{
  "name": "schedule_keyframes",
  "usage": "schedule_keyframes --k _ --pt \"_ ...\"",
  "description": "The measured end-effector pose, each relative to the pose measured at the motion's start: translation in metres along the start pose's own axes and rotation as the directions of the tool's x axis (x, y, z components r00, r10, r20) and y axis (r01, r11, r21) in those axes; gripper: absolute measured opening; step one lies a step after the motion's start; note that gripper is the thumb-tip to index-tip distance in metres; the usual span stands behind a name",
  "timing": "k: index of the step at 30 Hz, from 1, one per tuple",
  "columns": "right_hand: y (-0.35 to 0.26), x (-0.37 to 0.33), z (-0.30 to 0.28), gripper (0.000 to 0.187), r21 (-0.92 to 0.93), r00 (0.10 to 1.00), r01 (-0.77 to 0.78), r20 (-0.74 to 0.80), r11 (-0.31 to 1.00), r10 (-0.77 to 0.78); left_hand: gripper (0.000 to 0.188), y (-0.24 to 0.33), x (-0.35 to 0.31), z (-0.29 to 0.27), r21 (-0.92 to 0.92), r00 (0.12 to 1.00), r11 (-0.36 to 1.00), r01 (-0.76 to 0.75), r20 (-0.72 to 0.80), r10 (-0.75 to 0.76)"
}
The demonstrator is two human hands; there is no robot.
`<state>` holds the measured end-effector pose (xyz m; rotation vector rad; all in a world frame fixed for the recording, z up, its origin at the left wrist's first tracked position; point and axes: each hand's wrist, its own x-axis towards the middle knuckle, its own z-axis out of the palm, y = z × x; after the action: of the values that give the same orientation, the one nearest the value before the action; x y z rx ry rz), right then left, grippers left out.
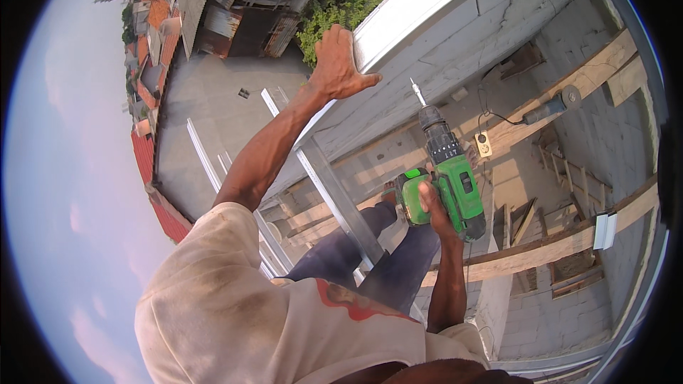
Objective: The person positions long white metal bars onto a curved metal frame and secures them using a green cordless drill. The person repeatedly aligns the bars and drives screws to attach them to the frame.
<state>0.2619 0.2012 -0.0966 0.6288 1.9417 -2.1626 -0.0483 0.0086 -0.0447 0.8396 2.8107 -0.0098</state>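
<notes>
My left hand (336, 62) is raised and rests flat against the edge of a long white metal channel (420, 3) that runs along the top of a grey block wall (455, 57). My right hand (434, 206) grips the handle of a green and black cordless drill (448, 167). The drill's bit points up toward the wall, a little short of it. A second metal profile (334, 192) slants down between my knees in dark trousers.
Wooden beams (555, 242) cross the unfinished room below, with an angle grinder (551, 107) and a socket strip (484, 144) lying on one. A wooden ladder (569, 171) stands lower down. Loose white profiles (206, 156) lie on the concrete roof at left, with rooftops beyond.
</notes>
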Motion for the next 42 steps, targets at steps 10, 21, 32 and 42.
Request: schedule_keyframes --k 10,21,32,42 --pt "-0.031 0.024 0.008 0.032 0.179 0.992 0.128 -0.042 0.975 -0.122 0.089 -0.002 0.003 0.0 -0.091 0.999 0.996 0.013 0.05 -0.009" --pt "0.001 0.057 0.014 0.035 0.687 0.984 -0.147 0.173 0.711 0.036 0.088 0.003 0.004 0.005 -0.134 0.998 0.991 0.023 0.069 -0.014" --pt "0.03 0.067 0.017 0.043 0.589 0.974 -0.09 0.221 0.803 -0.053 0.088 0.003 0.003 0.003 -0.127 1.0 0.992 -0.011 0.026 0.014" --pt "0.063 0.062 0.023 0.044 0.559 0.98 0.005 0.161 0.829 -0.115 0.086 0.004 0.003 0.005 -0.127 0.999 0.992 -0.02 0.037 0.025"
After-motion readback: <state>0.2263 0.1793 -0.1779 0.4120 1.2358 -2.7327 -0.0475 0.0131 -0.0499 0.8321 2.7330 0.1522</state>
